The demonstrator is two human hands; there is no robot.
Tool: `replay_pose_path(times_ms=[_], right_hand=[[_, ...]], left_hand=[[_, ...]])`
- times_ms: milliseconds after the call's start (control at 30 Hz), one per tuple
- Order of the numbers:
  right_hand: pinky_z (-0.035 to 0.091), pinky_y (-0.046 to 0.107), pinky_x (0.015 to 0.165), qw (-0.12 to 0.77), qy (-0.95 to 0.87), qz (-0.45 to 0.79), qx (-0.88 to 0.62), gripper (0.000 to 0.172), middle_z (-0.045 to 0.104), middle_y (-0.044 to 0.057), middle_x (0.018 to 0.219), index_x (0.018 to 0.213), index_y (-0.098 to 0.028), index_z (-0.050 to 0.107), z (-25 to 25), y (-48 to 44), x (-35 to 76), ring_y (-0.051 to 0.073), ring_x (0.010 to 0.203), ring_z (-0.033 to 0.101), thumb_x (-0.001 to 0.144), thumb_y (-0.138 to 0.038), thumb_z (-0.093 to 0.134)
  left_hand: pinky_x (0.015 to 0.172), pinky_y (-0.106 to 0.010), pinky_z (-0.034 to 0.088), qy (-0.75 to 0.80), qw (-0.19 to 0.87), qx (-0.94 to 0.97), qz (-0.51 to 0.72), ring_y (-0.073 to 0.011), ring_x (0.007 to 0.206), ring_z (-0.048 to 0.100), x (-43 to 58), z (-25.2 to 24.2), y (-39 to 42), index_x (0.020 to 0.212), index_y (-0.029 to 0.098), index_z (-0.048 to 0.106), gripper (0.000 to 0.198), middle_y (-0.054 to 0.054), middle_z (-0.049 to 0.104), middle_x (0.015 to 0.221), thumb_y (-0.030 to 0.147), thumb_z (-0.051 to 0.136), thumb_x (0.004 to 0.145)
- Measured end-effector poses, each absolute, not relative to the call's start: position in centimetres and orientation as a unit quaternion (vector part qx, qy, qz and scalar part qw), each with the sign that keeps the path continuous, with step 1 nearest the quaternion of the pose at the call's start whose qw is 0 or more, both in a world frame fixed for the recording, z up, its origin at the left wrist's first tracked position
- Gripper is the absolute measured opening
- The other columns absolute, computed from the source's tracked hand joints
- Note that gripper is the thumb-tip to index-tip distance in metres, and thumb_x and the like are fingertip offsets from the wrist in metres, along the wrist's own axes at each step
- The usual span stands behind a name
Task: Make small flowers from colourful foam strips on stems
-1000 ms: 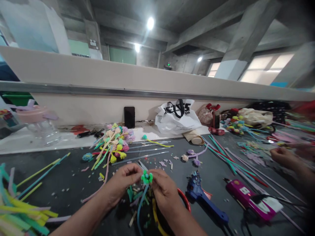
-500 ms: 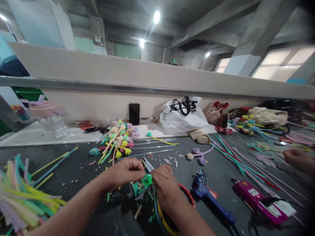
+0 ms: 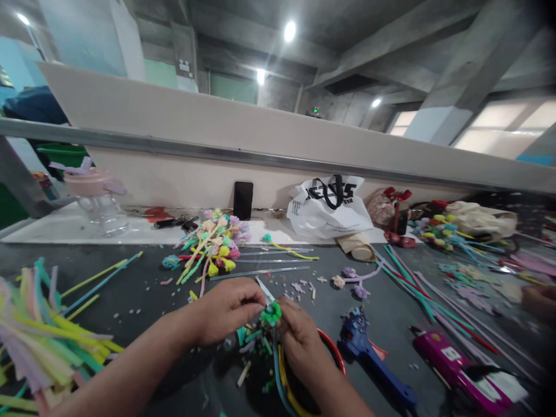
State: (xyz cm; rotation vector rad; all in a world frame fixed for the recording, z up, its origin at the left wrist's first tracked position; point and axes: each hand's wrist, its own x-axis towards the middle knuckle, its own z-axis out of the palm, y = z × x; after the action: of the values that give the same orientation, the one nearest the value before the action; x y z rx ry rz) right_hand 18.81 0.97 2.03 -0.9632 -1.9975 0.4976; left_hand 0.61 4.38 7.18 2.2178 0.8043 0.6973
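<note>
A small green fuzzy flower (image 3: pixel 271 313), apparently of pipe cleaner, sits between my two hands, with a blue stem (image 3: pixel 278 370) running down from it. My right hand (image 3: pixel 299 336) is closed at the flower's right side, gripping it by the stem. Fingertips pinched, my left hand (image 3: pixel 232 310) meets the flower's left edge; what is in the pinch is hidden. A scissor blade (image 3: pixel 264 289) pokes out beyond the hands, and a red and yellow loop (image 3: pixel 334 350) shows under my right wrist. Green and blue clippings (image 3: pixel 256 341) lie below the flower.
Pipe cleaner strips (image 3: pixel 47 341) are heaped at left. Finished flowers (image 3: pixel 215 246) lie ahead. To the right are a blue glue gun (image 3: pixel 376 362), a magenta tool (image 3: pixel 460 370) and long stems (image 3: pixel 434 289). A phone (image 3: pixel 243 201) and white bag (image 3: pixel 328 208) stand behind. Another person's hand (image 3: pixel 538 301) is far right.
The view has shifted slightly. The green flower has turned to show its face and blue stem more clearly. My left fingertips have drawn up beside it. The other person's hand has moved rightward.
</note>
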Motion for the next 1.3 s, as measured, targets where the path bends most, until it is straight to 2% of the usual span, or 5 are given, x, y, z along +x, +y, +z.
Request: replay_pose_path(times_ms=[167,400,667,1100,1300], right_hand=[[0.037,0.025,0.058,0.421,-0.799,0.204,-0.379,0.021,0.046,0.0,0.065,0.066,-0.021,0.045,2.2,1.0,19.1,0.014,0.063,0.046,0.084,-0.014,0.037],[0.037,0.027,0.061,0.347,-0.846,0.235,-0.331,0.021,0.05,0.002,0.069,0.065,-0.02,0.044,2.3,0.8,19.0,0.016,0.068,0.047,0.077,-0.006,0.033],[0.035,0.025,0.059,0.356,-0.845,0.251,-0.309,0.022,0.046,0.0,0.063,0.063,-0.021,0.039,2.2,1.0,19.0,0.015,0.064,0.045,0.079,-0.008,0.033],[0.038,0.024,0.061,0.359,-0.812,0.308,-0.342,0.03,0.048,-0.001,0.065,0.063,-0.02,0.047,2.0,0.9,19.0,0.013,0.064,0.048,0.09,-0.029,0.038],[0.04,0.024,0.064,0.421,-0.803,0.273,-0.322,0.029,0.051,0.0,0.068,0.065,-0.02,0.049,2.4,0.9,19.1,0.014,0.068,0.05,0.09,-0.032,0.039]], left_hand=[[0.067,-0.022,0.04,0.296,0.331,0.854,0.273,-0.0143,0.073,0.055,0.4,7.2,4.4,0.077,0.018,0.063,0.015,-0.001,0.062,0.076,0.02,0.049,0.081],[0.06,-0.02,0.039,0.286,0.297,0.89,0.197,-0.0125,0.064,0.056,-0.5,7.6,4.6,0.073,0.016,0.066,0.016,0.0,0.063,0.069,0.018,0.051,0.077],[0.062,-0.019,0.039,0.274,0.277,0.902,0.186,-0.0107,0.067,0.055,-0.7,7.6,4.6,0.075,0.015,0.064,0.011,0.0,0.062,0.071,0.014,0.053,0.074],[0.07,-0.028,0.04,0.211,0.089,0.956,0.185,-0.0169,0.075,0.052,-0.2,8.0,3.6,0.079,0.015,0.057,0.018,-0.006,0.059,0.077,0.02,0.04,0.086],[0.072,-0.025,0.041,0.264,0.168,0.9,0.302,-0.0142,0.076,0.054,-0.4,8.4,3.9,0.083,0.014,0.06,0.018,-0.005,0.063,0.08,0.018,0.044,0.086]])
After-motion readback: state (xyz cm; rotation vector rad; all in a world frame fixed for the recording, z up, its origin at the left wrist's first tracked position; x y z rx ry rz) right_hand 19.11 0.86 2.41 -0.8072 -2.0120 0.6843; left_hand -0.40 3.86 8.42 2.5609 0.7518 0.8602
